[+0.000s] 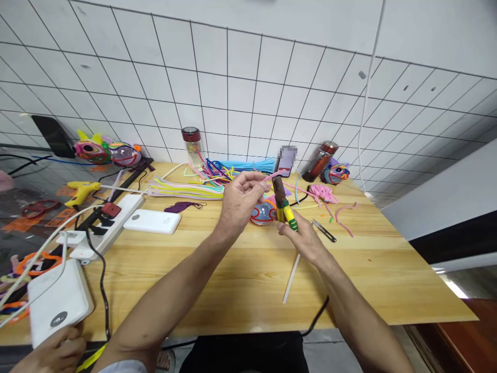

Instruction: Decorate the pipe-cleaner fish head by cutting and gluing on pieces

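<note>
My left hand [244,199] pinches a pink pipe cleaner [272,176] between thumb and fingers. My right hand [303,235] is wrapped round the yellow-and-green handles of a pair of pliers [288,211]. The dark jaws point up, right beside the pinched pipe cleaner; I cannot tell whether they grip it. Behind and between my hands lies a clear ball with red and orange trim [263,213], partly hidden. A thin white stick [291,280] lies on the table below my right hand, and small thread snips [324,231] rest to its right.
Bundled pipe cleaners [186,188] and a phone [286,161] are at the back, between a glass bottle [193,147] and a red flask [320,161]. Leftward are a power strip [108,228], a white power bank [152,221], a yellow glue gun [82,193] and another person's hand [58,352].
</note>
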Demonstrator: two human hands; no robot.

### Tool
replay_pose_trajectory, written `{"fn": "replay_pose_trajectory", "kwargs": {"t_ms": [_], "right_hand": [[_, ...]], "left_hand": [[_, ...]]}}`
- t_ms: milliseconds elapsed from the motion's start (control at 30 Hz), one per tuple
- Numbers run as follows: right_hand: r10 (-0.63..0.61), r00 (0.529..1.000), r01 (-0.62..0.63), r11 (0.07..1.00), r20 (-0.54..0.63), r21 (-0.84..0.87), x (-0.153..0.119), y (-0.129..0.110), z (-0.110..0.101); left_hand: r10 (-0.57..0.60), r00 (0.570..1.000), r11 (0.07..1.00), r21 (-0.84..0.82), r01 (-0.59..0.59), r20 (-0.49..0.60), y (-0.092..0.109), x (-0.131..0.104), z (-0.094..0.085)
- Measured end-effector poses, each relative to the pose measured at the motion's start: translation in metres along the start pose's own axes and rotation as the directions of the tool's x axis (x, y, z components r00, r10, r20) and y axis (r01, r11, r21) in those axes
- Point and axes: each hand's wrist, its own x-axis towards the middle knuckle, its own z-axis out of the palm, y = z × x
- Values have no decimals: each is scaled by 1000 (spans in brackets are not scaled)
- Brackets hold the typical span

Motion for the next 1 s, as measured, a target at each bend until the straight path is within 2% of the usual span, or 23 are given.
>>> {"fn": "replay_pose_trajectory", "kwargs": {"t_ms": [300, 600, 1000], "right_hand": [[8, 1000, -9, 998, 18, 59, -5, -5, -3], [24, 1000, -26, 993, 15, 113, -5, -3, -3], [51, 998, -54, 989, 25, 138, -7, -3, 0]], "left_hand": [[-46, 995, 999, 32, 43, 86, -5, -5, 5], [-95, 988, 995, 23, 93, 126, -7, -10, 9], [-105, 989, 994, 11, 105, 109, -9, -10, 11]]}}
